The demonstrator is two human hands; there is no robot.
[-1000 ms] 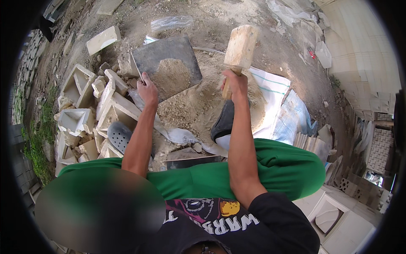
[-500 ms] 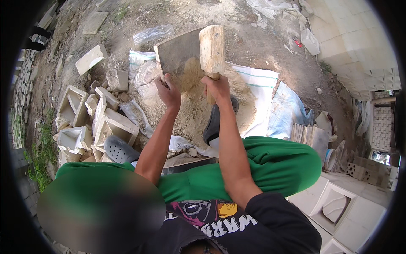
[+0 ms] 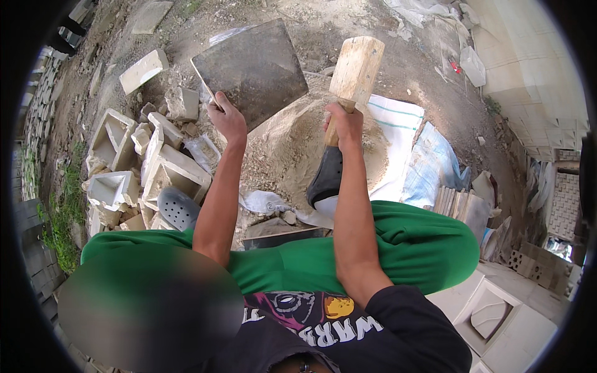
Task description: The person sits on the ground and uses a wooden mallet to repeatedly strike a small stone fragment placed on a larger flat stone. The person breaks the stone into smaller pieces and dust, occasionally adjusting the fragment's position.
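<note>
My left hand grips the lower edge of a flat, dark square metal plate, held tilted up above a pile of sandy earth. My right hand is closed around the handle of a wooden mallet, whose pale block head points up and away. Plate and mallet are side by side and apart, both raised over the pile. I sit with green trousers and a dark shoe next to the pile.
Broken pale hollow blocks and rubble lie heaped to the left, with a grey perforated clog. White and blue sacks lie under and right of the pile. Stacked tiles and white moulded blocks sit at the right.
The plate has been lifted and emptied of the sand it carried. The mallet, close behind the plate half a second ago, now stands apart to its right.
</note>
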